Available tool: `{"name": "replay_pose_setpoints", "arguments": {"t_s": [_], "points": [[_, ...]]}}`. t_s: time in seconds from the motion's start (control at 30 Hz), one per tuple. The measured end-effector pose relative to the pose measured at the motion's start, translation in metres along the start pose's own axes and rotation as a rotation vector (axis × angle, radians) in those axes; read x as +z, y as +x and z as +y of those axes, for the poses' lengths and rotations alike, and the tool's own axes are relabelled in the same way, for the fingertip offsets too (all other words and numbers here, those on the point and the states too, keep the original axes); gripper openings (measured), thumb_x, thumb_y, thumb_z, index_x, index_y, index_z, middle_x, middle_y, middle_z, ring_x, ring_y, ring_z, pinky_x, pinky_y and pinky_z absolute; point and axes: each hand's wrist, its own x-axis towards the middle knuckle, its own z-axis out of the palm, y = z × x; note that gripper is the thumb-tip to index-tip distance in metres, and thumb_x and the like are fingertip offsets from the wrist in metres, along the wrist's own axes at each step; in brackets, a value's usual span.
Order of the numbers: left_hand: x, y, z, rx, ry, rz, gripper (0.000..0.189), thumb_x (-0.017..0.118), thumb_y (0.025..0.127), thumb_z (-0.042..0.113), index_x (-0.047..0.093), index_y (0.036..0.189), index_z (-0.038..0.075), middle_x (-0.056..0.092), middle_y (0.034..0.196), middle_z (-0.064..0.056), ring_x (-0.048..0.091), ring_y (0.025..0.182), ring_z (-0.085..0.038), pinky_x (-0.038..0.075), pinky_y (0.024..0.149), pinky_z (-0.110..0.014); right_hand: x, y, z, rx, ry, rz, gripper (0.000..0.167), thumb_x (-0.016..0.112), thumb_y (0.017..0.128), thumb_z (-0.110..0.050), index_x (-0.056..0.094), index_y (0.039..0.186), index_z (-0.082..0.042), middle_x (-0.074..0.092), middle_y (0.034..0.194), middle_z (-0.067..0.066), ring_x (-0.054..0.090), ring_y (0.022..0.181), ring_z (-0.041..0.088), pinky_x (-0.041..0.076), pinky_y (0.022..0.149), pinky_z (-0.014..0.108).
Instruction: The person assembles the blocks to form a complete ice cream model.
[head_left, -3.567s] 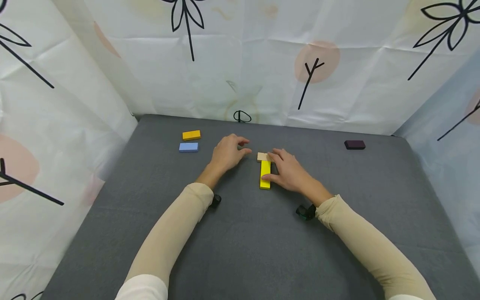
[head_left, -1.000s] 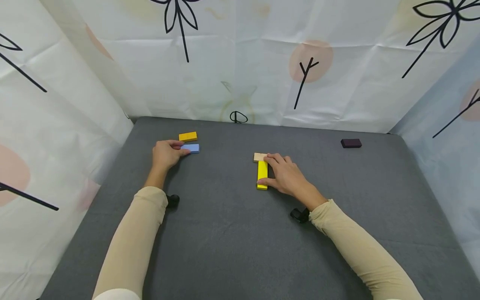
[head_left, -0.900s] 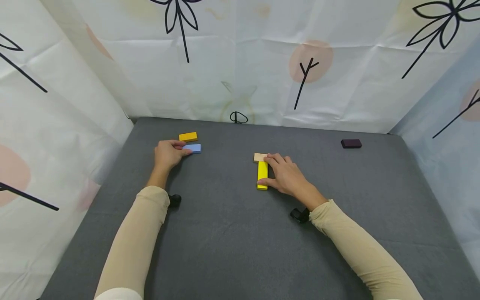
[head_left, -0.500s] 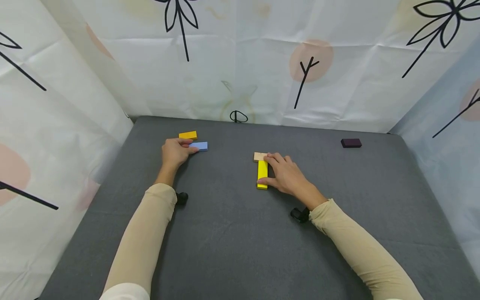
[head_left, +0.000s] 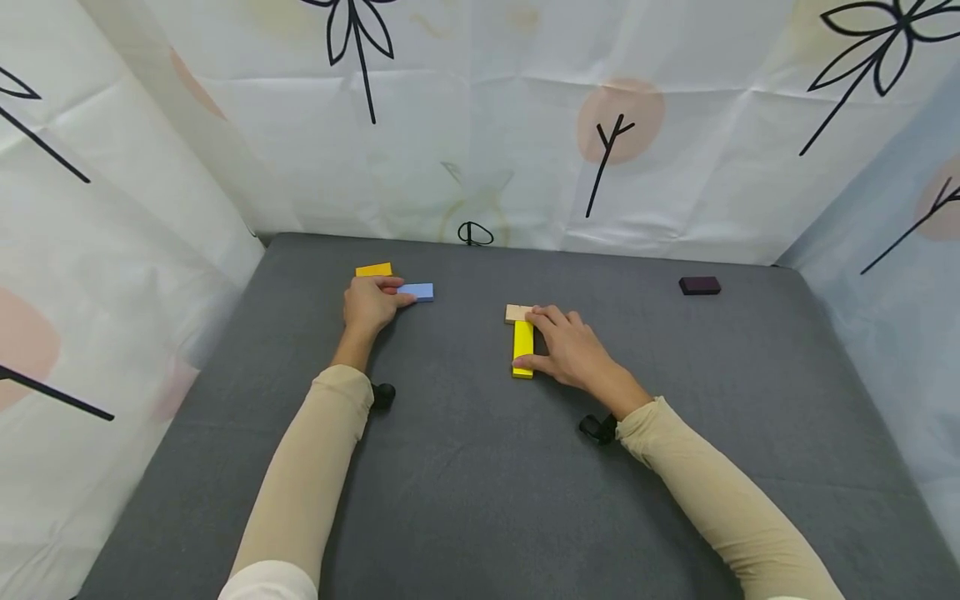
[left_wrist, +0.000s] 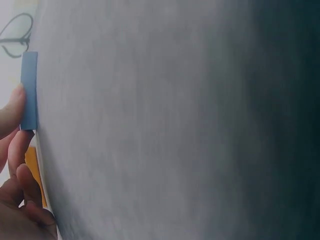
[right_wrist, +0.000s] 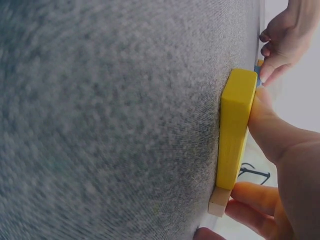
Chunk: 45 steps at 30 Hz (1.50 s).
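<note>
In the head view my left hand [head_left: 370, 304] pinches the left end of a light blue block [head_left: 422, 292] between thumb and fingers. The left wrist view shows the thumb against the blue block's [left_wrist: 29, 90] face. My right hand [head_left: 573, 350] rests over a yellow block [head_left: 522, 340] that lies lengthwise on the table. Its thumb touches the near part of the yellow block, and its fingertips reach the far end, where a pale wooden block [head_left: 516, 313] lies crosswise. In the right wrist view the wooden block [right_wrist: 218, 201] stands right at the yellow block's end.
An orange-yellow block [head_left: 372, 270] lies behind my left hand, partly hidden by it. On the right side of the grey table [head_left: 465, 483] lies a dark purple block [head_left: 700, 286]. A patterned white cloth [head_left: 525, 150] hangs along the table's back edge.
My left hand has gone from near the middle over to the blue block, taken hold of it and moved it to the right. The right hand has stayed at the yellow and wooden blocks.
</note>
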Motion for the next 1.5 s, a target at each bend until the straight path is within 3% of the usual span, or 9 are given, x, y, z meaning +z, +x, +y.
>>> {"name": "replay_pose_setpoints", "arguments": {"t_s": [0.5, 0.83, 1.07, 1.5], "points": [[0.020, -0.005, 0.020, 0.039, 0.060, -0.026, 0.037, 0.084, 0.086, 0.036, 0.078, 0.119, 0.020, 0.077, 0.116, -0.006, 0.064, 0.117, -0.029, 0.042, 0.109, -0.051, 0.002, 0.000, -0.001, 0.005, 0.020, 0.008, 0.086, 0.069, 0.091, -0.058, 0.041, 0.157, -0.011, 0.039, 0.161, 0.012, 0.048, 0.130, 0.044, 0.043, 0.110, 0.060], [0.035, -0.006, 0.031, 0.043, 0.054, -0.040, 0.037, 0.084, 0.086, 0.036, 0.078, 0.119, 0.021, 0.077, 0.116, -0.003, 0.065, 0.114, -0.027, 0.043, 0.109, -0.048, 0.004, 0.002, 0.000, 0.012, 0.026, 0.002, 0.087, 0.069, 0.090, -0.059, 0.040, 0.157, -0.011, 0.039, 0.162, 0.011, 0.047, 0.133, 0.044, 0.042, 0.111, 0.060], [0.044, -0.007, 0.038, 0.089, 0.054, -0.036, 0.035, 0.085, 0.084, 0.036, 0.079, 0.116, 0.022, 0.078, 0.112, -0.003, 0.065, 0.113, -0.028, 0.043, 0.109, -0.051, 0.003, 0.002, 0.000, 0.015, 0.030, 0.004, 0.087, 0.070, 0.089, -0.059, 0.041, 0.157, -0.012, 0.040, 0.161, 0.011, 0.047, 0.132, 0.044, 0.043, 0.110, 0.061], [0.063, -0.016, 0.059, 0.097, 0.062, -0.057, 0.034, 0.085, 0.084, 0.035, 0.079, 0.115, 0.022, 0.079, 0.109, -0.001, 0.067, 0.110, -0.025, 0.046, 0.105, -0.049, 0.004, 0.003, 0.002, 0.016, 0.030, 0.011, 0.086, 0.070, 0.089, -0.060, 0.043, 0.156, -0.012, 0.041, 0.161, 0.010, 0.048, 0.130, 0.043, 0.044, 0.109, 0.060]]}}
